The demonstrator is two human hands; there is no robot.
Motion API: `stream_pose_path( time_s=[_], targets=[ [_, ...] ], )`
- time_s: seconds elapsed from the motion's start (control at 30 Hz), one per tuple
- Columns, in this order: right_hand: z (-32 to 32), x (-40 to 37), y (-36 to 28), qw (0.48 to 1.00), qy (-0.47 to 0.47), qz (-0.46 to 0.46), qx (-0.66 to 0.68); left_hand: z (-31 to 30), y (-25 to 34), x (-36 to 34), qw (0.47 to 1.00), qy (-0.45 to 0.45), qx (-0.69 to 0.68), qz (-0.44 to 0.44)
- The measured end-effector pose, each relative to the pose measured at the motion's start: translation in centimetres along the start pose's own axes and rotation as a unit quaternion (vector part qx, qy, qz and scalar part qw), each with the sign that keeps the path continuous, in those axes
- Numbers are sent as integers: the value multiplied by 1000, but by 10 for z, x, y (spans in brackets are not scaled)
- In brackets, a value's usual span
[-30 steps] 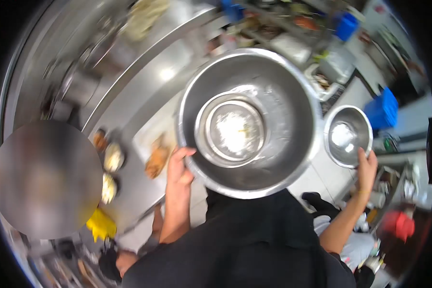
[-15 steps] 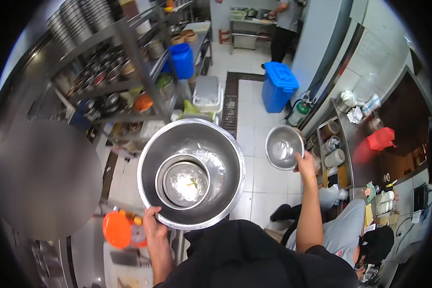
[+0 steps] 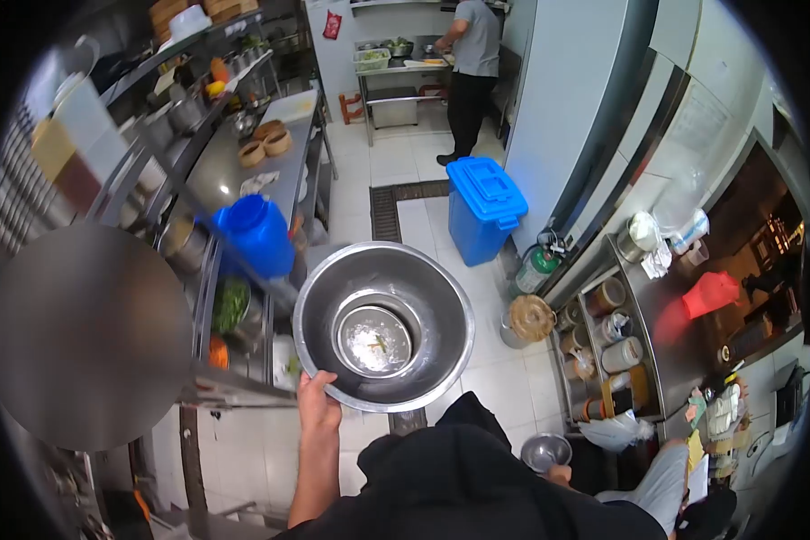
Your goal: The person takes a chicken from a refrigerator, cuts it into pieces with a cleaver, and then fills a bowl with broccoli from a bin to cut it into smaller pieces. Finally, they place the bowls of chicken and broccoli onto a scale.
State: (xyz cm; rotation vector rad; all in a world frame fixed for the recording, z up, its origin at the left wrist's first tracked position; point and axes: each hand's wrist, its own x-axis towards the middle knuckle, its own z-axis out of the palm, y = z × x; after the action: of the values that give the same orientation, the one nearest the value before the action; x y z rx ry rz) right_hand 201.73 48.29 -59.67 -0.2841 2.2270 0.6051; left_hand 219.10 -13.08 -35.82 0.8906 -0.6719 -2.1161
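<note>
My left hand (image 3: 320,405) grips the near-left rim of a large, deep steel mixing bowl (image 3: 443,315). Inside it rests a smaller round steel pot (image 3: 355,351), shiny at the bottom, with a few yellow-green scraps in it. Low on the right, my right hand (image 3: 558,474) is closed on the edge of a small steel bowl (image 3: 544,450), held down by my side. Part of that hand is hidden behind my dark clothing.
A blue lidded bin (image 3: 481,216) and a green cylinder (image 3: 537,267) stand on the right. Steel shelving with a blue barrel (image 3: 259,238) lines the left. One person (image 3: 472,63) works at the back counter; another person's grey-clad leg (image 3: 652,490) is close on my right.
The view has shifted forward along the aisle. My right hand has lowered the small bowl from out in front to my side. My left hand keeps hold of the mixing bowl.
</note>
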Motion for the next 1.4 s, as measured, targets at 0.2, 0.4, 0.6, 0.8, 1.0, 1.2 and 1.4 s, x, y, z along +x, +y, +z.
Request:
stream_pose_path(
  time_s=[0.2, 0.4, 0.6, 0.8, 1.0, 1.2, 1.4],
  targets=[
    [-105, 121, -24, 785, 45, 268, 557, 81, -38, 146, 999, 13, -10, -31],
    [-270, 375, -59, 816, 172, 126, 538, 156, -44, 243, 996, 71, -10, -48],
    [-626, 412, -192, 804, 351, -41, 479, 192, -30, 325, 994, 108, -29, 8],
    [-818, 440, -329, 740, 325, -215, 548, 226, -16, 432, 980, 181, -64, 48],
    [-891, 490, -380, 705, 299, -231, 600, 253, 10, 588, 982, 176, -32, 64],
    [-939, 533, -369, 654, 291, -83, 693, 320, 56, 741, 989, 139, -27, 40],
    [-961, 621, -388, 667, 364, -19, 650, 406, 95, 874, 989, 133, -24, 56]
  ],
)
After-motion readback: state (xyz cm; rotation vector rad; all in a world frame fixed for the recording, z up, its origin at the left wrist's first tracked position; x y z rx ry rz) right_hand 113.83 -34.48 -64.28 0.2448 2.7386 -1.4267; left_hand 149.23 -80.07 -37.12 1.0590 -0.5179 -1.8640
